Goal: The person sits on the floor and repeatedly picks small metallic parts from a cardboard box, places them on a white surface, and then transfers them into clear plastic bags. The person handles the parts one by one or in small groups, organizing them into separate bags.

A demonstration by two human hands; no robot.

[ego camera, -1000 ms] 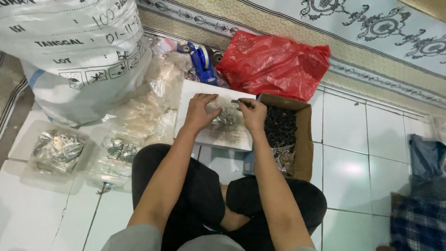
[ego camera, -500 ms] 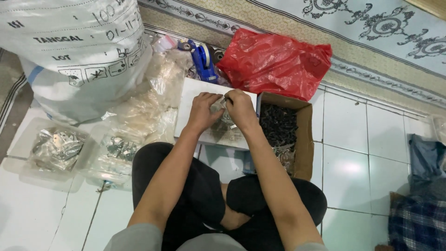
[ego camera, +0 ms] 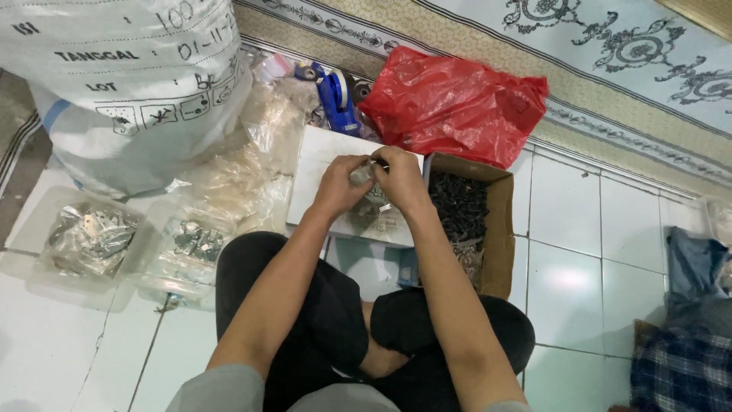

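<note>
My left hand (ego camera: 339, 185) and my right hand (ego camera: 402, 181) meet over a white board (ego camera: 320, 164) in front of my crossed legs. Together they pinch a small clear plastic bag (ego camera: 366, 174) with small metal parts inside. More metal parts in clear plastic lie on the board just below my hands. A brown cardboard box (ego camera: 499, 229) holding many small dark parts stands right beside my right hand.
A red plastic bag (ego camera: 454, 103) lies beyond the box. A blue tape dispenser (ego camera: 335, 95) sits at the back. Clear bags (ego camera: 236, 175), two clear tubs of metal parts (ego camera: 91, 238) and a big white sack (ego camera: 114, 84) are on the left. Cloth (ego camera: 686, 305) lies at right.
My right hand has moved left from the box's edge to join the left hand; both now close together on the small bag above the board.
</note>
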